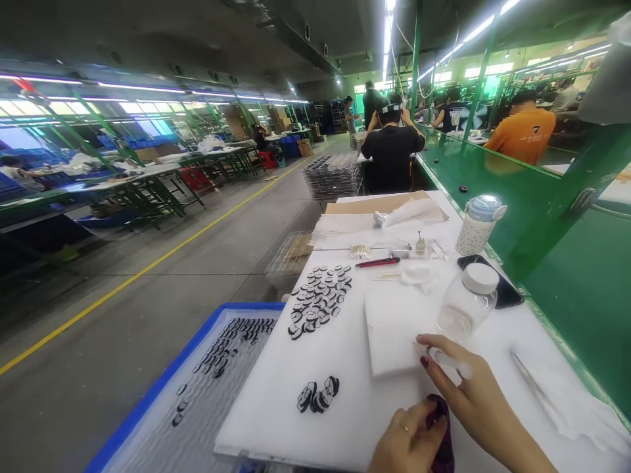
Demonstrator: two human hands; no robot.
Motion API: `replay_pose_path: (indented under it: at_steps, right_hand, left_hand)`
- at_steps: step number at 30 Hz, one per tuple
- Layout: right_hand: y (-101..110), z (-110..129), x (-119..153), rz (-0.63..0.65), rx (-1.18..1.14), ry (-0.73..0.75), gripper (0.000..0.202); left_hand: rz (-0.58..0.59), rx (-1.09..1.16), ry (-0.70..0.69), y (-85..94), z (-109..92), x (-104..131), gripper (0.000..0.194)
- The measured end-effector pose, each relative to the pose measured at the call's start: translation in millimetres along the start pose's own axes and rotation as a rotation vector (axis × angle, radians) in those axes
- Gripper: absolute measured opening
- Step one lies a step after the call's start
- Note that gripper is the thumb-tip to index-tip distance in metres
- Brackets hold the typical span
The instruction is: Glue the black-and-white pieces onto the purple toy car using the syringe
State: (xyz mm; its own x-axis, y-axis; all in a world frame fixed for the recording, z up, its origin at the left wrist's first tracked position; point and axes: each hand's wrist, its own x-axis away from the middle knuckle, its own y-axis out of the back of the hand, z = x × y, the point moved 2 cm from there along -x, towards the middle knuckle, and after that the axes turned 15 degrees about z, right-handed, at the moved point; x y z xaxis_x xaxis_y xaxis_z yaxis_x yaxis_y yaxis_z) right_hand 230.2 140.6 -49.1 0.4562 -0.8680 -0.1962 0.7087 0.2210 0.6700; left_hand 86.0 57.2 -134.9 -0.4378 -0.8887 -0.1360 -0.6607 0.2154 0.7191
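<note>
My left hand (409, 437), with a ring on one finger, is closed on a dark purple, soft-looking piece (446, 447) that could be cloth. My right hand (473, 394) is just above and to the right of it, its fingers closed around a small whitish, translucent tube-like thing (449, 361). A white pad (392, 332) lies by the right fingertips. Behind that hand stands a clear jar (463, 305) with a white lid. To the left, a small group of black-and-white oval parts (318, 394) rests on the white table surface (266, 420).
Many similar parts (320, 299) lie farther back, near a red-black pen-like tool (377, 262) and cotton swabs (361, 251). A blue-rimmed tray (162, 368) of parts sits left. At right are tweezers (535, 381), a phone (507, 295) and a bottle (478, 226). A person (392, 151) sits ahead.
</note>
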Motion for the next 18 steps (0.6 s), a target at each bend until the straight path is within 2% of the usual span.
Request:
replay_pose_path:
  at_steps: [1,3,6,8,12,14,15,18]
  right_hand:
    - [0.4,2.0,-1.8,0.019,-0.012,-0.013,0.022]
    - [3.5,6.1,-2.4,0.067,-0.061,-0.017,0.023]
    - [12.5,10.5,6.9,0.164,-0.228,-0.004,0.025]
    - [19.9,8.9,18.9,0.144,-0.328,0.016,0.022]
    - [29.1,-15.1,44.1,-0.166,-0.345,0.049,0.010]
    - [26.2,-33.2,52.9,-0.251,-0.351,0.002,0.011]
    - [23.2,-41.5,56.0,-0.239,-0.360,-0.046,0.017]
    - [14.0,-54.0,62.0,-0.098,-0.399,-0.135,0.039]
  left_hand:
    - [0.074,-0.020,-0.107,7.5,0.3,-2.6,0.037]
    - [0.120,-0.052,-0.226,21.8,2.0,-7.0,0.041]
    - [0.145,-0.028,-0.242,30.7,2.1,-13.1,0.050]
    - [0.170,0.035,-0.217,28.3,-0.5,-15.8,0.056]
    - [0.103,0.156,-0.202,20.9,-7.4,-16.1,0.059]
    - [0.055,0.223,-0.190,18.6,-10.2,-14.9,0.061]
    - [0.031,0.251,-0.180,17.8,-11.6,-14.5,0.062]
    - [-0.045,0.308,-0.137,17.0,-17.5,-15.0,0.063]
